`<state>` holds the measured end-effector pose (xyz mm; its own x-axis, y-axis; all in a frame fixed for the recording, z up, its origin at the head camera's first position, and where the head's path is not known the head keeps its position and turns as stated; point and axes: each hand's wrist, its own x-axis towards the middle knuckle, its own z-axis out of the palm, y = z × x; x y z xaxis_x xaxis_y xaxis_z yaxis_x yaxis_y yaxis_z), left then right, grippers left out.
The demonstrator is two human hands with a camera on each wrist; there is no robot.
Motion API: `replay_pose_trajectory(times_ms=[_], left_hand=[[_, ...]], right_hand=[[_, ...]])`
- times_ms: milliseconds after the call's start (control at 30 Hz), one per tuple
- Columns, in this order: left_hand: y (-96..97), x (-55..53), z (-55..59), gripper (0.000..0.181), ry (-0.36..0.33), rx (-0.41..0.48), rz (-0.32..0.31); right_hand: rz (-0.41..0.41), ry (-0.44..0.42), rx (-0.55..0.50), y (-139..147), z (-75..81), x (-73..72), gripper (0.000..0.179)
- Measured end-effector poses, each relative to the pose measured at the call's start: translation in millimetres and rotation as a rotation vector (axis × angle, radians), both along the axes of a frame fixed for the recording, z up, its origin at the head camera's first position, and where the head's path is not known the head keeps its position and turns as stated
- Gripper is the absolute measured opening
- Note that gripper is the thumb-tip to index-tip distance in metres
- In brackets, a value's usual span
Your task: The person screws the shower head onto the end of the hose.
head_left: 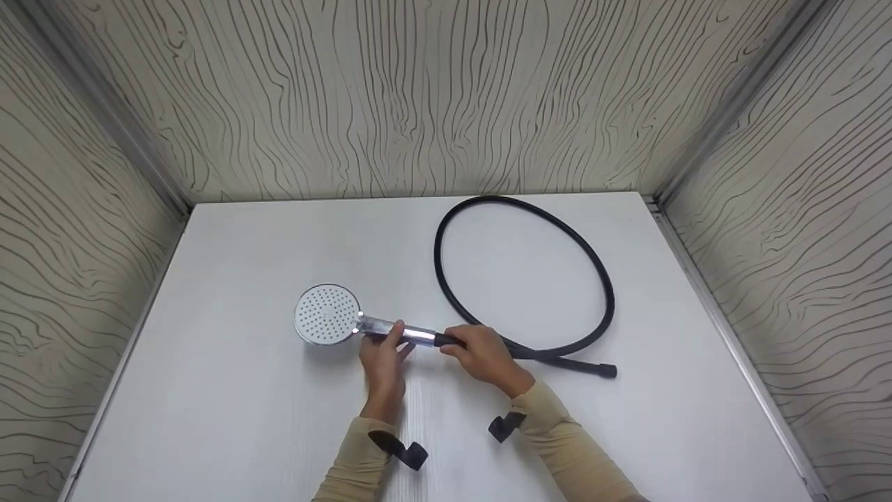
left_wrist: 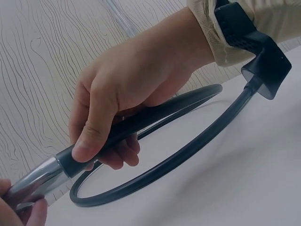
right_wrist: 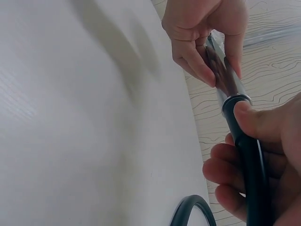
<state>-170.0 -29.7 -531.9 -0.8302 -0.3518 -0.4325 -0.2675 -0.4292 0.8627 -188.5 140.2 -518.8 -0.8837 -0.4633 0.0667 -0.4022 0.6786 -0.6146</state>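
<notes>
A chrome shower head (head_left: 327, 315) with a round, perforated white face is held at the middle of the table, its face toward the head camera. My left hand (head_left: 383, 366) grips the chrome handle (head_left: 380, 325) between thumb and fingers. At the handle's lower end, my right hand (head_left: 482, 354) holds the black end fitting of a shower hose (head_left: 608, 279). The right wrist view shows this fitting (right_wrist: 238, 117) meeting the handle end in line, with my right thumb pressed along it. Whether the threads inside are engaged is hidden.
The hose loops over the right half of the white table (head_left: 230, 265) and crosses itself. Its other end (head_left: 608, 371) lies loose at the right. Wood-patterned panels (head_left: 418, 97) stand at the back and both sides. Each sleeve carries a black wrist mount (head_left: 411, 454).
</notes>
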Motion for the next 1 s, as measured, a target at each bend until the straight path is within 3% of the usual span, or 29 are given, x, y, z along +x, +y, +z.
replay_pose_trajectory(times_ms=[433,1000], left_hand=[[2.0,-1.7,2.4,0.051,-0.008,-0.007,-0.029],[6.3,7.9,1.4,0.048,0.002,-0.077,-0.083]], right_hand=[[-0.031,-0.102,-0.018,1,6.6,-2.7,0.015],[0.002,-0.064,-0.057,3,6.8,-3.1,0.011]])
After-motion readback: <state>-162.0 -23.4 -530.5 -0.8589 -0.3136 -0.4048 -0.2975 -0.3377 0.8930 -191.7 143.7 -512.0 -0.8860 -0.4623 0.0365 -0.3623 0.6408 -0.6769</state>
